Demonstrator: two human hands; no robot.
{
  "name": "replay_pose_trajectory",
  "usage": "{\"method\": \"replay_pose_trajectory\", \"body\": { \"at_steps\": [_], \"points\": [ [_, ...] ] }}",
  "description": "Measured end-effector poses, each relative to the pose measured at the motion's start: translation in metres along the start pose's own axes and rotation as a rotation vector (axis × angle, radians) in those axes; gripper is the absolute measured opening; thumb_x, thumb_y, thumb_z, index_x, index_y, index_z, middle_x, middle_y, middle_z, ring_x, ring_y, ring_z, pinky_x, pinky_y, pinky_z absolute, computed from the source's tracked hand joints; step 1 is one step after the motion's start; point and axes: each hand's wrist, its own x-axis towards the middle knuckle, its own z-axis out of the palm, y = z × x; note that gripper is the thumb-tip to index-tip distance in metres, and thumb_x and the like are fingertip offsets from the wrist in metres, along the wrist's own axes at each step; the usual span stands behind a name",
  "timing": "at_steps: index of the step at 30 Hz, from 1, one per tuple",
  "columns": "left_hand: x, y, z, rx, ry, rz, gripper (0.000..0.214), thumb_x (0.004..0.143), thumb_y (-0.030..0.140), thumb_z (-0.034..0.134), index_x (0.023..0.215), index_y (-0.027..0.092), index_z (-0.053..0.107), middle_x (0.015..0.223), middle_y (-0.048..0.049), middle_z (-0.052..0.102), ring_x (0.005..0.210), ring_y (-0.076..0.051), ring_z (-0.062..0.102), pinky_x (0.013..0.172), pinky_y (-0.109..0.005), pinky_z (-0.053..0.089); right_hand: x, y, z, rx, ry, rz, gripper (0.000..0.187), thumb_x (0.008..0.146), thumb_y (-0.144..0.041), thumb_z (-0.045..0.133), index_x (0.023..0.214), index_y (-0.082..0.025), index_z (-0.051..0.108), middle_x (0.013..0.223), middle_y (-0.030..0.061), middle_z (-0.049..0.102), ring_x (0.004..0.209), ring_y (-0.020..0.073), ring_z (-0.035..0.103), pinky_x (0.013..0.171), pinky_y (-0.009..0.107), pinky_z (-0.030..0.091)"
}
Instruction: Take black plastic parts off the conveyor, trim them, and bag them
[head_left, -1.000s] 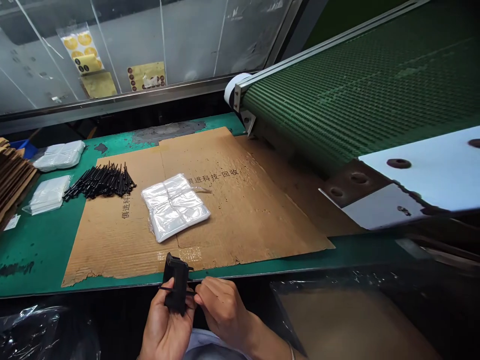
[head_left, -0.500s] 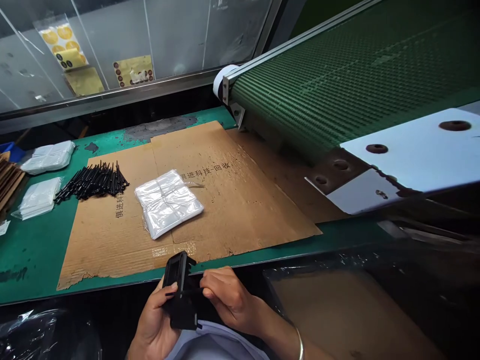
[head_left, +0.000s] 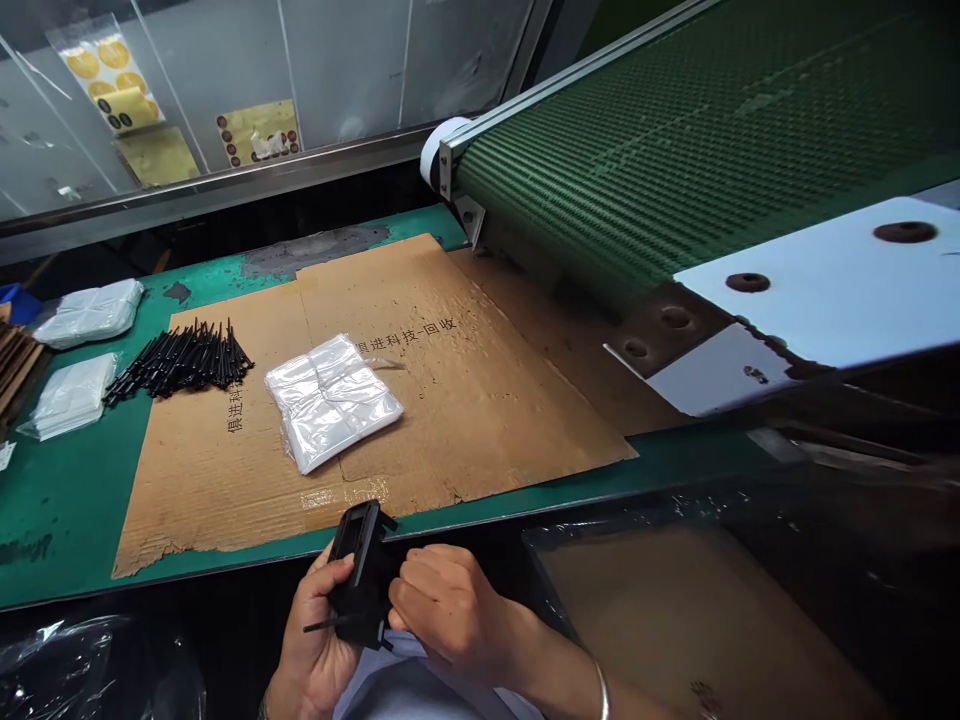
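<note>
Below the table's front edge, my left hand [head_left: 319, 630] is closed around a black plastic housing [head_left: 361, 575], its thumb on the near face. The housing is held upright and slightly tilted, with a long recess and small prongs at its ends. A thin black rod [head_left: 320, 626] sticks out to the left from the housing's lower part. My right hand [head_left: 450, 605] is closed against the housing's right side, fingers curled; what its fingertips grip is hidden. On the table lies a pile of thin black rods [head_left: 184, 360], beside a tied stack of clear plastic bags [head_left: 334, 400].
A flattened cardboard sheet [head_left: 480, 410] covers much of the green table [head_left: 67, 500]. More white bag stacks [head_left: 75, 395] lie at left. A green conveyor belt [head_left: 675, 150] slopes in from the right, its white metal side plate [head_left: 825, 300] near the table. A plastic-lined box [head_left: 675, 610] stands lower right.
A thin rod now pokes out of the housing's left side, lower down. My right hand has moved slightly left and down, closer against the housing. The camera view has shifted a little.
</note>
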Motion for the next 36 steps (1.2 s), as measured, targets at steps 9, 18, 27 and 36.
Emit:
{"method": "replay_pose_trajectory", "body": {
  "at_steps": [9,18,27,36],
  "points": [
    [0.001,0.003,0.001,-0.037,-0.014,-0.095,0.013,0.068,0.000,0.055,0.063,0.012,0.059,0.048,0.0007,0.051,0.037,-0.006,0.042,0.035,-0.014,0.034,-0.010,-0.013,-0.002,0.118,-0.059,-0.058,0.051,0.096,-0.019,0.018,0.054,-0.017,0.047,0.047,-0.0004,0.045,0.043,0.0116,0.035,0.044,0.028,0.024],
    [-0.007,-0.001,0.003,-0.001,-0.052,-0.003,0.018,0.059,-0.003,0.061,0.071,0.011,0.064,0.057,-0.0015,0.060,0.047,-0.009,0.052,0.045,-0.019,0.046,0.000,-0.006,-0.007,0.024,-0.054,0.076,0.042,0.095,-0.017,0.024,0.059,-0.017,0.047,0.052,-0.0007,0.046,0.046,0.0116,0.037,0.044,0.027,0.025],
    [-0.005,-0.003,0.001,0.018,-0.040,-0.035,0.018,0.062,-0.002,0.059,0.073,0.011,0.063,0.055,0.0002,0.055,0.044,-0.008,0.050,0.043,-0.018,0.042,-0.004,-0.007,-0.004,0.049,-0.039,0.039,0.043,0.094,-0.017,0.025,0.056,-0.018,0.046,0.048,-0.0011,0.044,0.043,0.0118,0.035,0.043,0.028,0.023],
    [-0.004,-0.002,0.000,0.025,-0.002,0.005,0.013,0.062,0.001,0.060,0.071,0.011,0.062,0.052,0.0006,0.052,0.040,-0.006,0.044,0.037,-0.015,0.034,-0.009,-0.009,-0.017,0.113,-0.094,0.006,0.045,0.095,-0.018,0.022,0.058,-0.018,0.047,0.049,-0.0010,0.046,0.044,0.0110,0.036,0.044,0.027,0.026]
  ]
}}
